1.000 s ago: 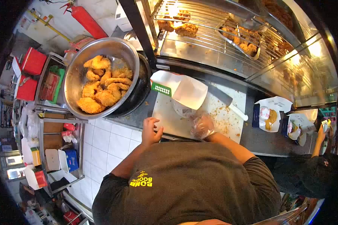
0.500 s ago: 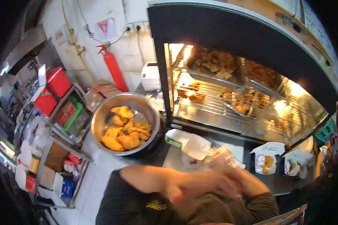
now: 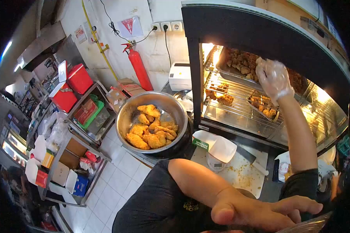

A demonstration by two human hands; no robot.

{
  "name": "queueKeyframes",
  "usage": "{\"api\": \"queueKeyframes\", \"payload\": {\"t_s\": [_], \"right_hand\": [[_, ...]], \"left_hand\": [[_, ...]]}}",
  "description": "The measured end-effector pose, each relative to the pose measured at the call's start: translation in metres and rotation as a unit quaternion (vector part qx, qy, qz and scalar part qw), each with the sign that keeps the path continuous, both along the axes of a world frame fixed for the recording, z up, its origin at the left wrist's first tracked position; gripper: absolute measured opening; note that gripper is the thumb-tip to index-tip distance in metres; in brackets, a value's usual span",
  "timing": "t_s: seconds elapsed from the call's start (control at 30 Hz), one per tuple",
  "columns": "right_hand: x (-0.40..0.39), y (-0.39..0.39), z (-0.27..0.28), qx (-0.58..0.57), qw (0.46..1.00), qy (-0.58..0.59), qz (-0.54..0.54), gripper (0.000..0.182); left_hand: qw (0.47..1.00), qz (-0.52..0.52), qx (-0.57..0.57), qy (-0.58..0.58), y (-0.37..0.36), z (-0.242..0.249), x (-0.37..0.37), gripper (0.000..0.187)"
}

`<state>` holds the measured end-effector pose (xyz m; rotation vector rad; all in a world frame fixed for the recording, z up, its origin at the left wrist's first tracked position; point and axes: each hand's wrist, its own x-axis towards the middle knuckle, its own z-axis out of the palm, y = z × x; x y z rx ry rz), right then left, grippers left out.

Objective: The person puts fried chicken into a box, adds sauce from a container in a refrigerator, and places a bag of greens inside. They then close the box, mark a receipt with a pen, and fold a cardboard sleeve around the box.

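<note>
At the lit food cabinet (image 3: 195, 83), gloved right hand (image 3: 275, 79) at the upper tray (image 3: 237, 80) of fried pieces (image 3: 243, 66), fingers bent, whether holding any cannot be told, bare left hand (image 3: 256, 213) low in view, fingers spread wide, open box (image 3: 224, 149) on scale (image 3: 217, 165), knife (image 3: 246, 155) beside.

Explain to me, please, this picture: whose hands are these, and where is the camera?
No robot is here, only a person. One camera, worn on the head, looks forward and down, so you see the person's own arms. The right hand, in a clear plastic glove, is at the upper tray of a lit cabinet; whether it grips anything is hidden. The left hand is bare and open before the body, with nothing visible in it. Below the cabinet lies a cutting board with crumbs, a knife and an open carton. Left of it is a metal bowl of fried pieces.
</note>
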<state>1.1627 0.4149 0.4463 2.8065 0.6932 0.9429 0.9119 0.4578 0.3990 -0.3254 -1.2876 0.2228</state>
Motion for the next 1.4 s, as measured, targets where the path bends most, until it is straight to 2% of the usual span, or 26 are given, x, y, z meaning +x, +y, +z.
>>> {"api": "queueKeyframes", "payload": {"t_s": [0.03, 0.1, 0.2, 0.27, 0.37, 0.4, 0.43, 0.47, 0.53, 0.57, 0.63, 0.7, 0.8, 0.9, 0.93, 1.03, 1.1, 1.2, 1.27, 1.3, 1.4], "right_hand": [[0.001, 0.011, 0.01, -0.017, 0.992, 0.101, -0.07, 0.032], [0.006, 0.023, 0.013, -0.01, 0.983, 0.155, -0.095, 0.042], [0.036, 0.032, 0.012, -0.009, 0.963, 0.245, -0.11, 0.053], [0.068, 0.027, 0.011, -0.006, 0.949, 0.291, -0.121, 0.056], [0.085, 0.041, 0.004, 0.055, 0.942, 0.317, -0.097, 0.057], [0.088, 0.045, 0.003, 0.075, 0.94, 0.32, -0.093, 0.058], [0.094, 0.049, 0.002, 0.101, 0.935, 0.327, -0.094, 0.059], [0.116, 0.048, -0.004, -0.046, 0.944, 0.308, -0.113, 0.058], [0.091, 0.051, 0.006, -0.009, 0.95, 0.288, -0.118, 0.061], [0.078, 0.052, 0.011, 0.01, 0.953, 0.277, -0.119, 0.063], [0.1, 0.061, 0.0, -0.012, 0.951, 0.277, -0.136, 0.073], [0.107, 0.061, -0.003, -0.01, 0.949, 0.284, -0.137, 0.075], [0.115, 0.052, -0.001, -0.005, 0.945, 0.297, -0.135, 0.078], [0.121, 0.042, 0.004, -0.001, 0.947, 0.288, -0.141, 0.081], [0.122, 0.038, 0.005, 0.004, 0.949, 0.281, -0.142, 0.082], [0.125, 0.025, 0.009, 0.016, 0.958, 0.245, -0.15, 0.085], [0.124, 0.016, 0.013, 0.032, 0.965, 0.206, -0.159, 0.087], [0.113, 0.011, 0.023, 0.059, 0.973, 0.174, -0.142, 0.09], [0.099, 0.016, 0.028, 0.087, 0.971, 0.207, -0.085, 0.092], [0.091, 0.023, 0.027, 0.092, 0.959, 0.264, -0.045, 0.093], [0.067, 0.048, 0.017, 0.04, 0.928, 0.367, -0.056, 0.096]], "left_hand": [[0.999, 0.03, -0.02, 0.023, -0.004, 0.003, 0.0, 0.1], [0.987, 0.092, -0.129, 0.022, -0.026, 0.008, 0.009, 0.097], [0.992, -0.015, 0.095, -0.084, 0.0, -0.015, 0.016, 0.097], [0.951, -0.068, 0.263, -0.148, 0.034, -0.038, 0.034, 0.098], [0.87, -0.082, 0.45, -0.183, 0.074, -0.076, 0.062, 0.098], [0.841, -0.06, 0.511, -0.17, 0.088, -0.089, 0.071, 0.099], [0.778, 0.004, 0.616, -0.125, 0.106, -0.099, 0.078, 0.096], [0.695, 0.051, 0.712, -0.085, 0.125, -0.107, 0.084, 0.094], [0.699, 0.084, 0.709, 0.045, 0.154, -0.136, 0.085, 0.095], [0.724, 0.072, 0.677, 0.107, 0.164, -0.14, 0.083, 0.097], [0.771, 0.058, 0.596, 0.216, 0.183, -0.147, 0.077, 0.101], [0.759, 0.087, 0.591, 0.259, 0.197, -0.164, 0.077, 0.096], [0.721, 0.135, 0.602, 0.314, 0.206, -0.177, 0.076, 0.085], [0.713, 0.154, 0.585, 0.355, 0.212, -0.186, 0.078, 0.073], [0.709, 0.162, 0.576, 0.374, 0.212, -0.186, 0.078, 0.064], [0.676, 0.163, 0.582, 0.421, 0.217, -0.187, 0.077, 0.063], [0.666, 0.176, 0.581, 0.433, 0.217, -0.184, 0.077, 0.053], [0.659, 0.18, 0.583, 0.44, 0.217, -0.192, 0.076, 0.052], [0.654, 0.181, 0.586, 0.443, 0.218, -0.195, 0.075, 0.052], [0.651, 0.179, 0.586, 0.448, 0.218, -0.195, 0.073, 0.053], [0.66, 0.176, 0.583, 0.44, 0.218, -0.197, 0.071, 0.053]]}}
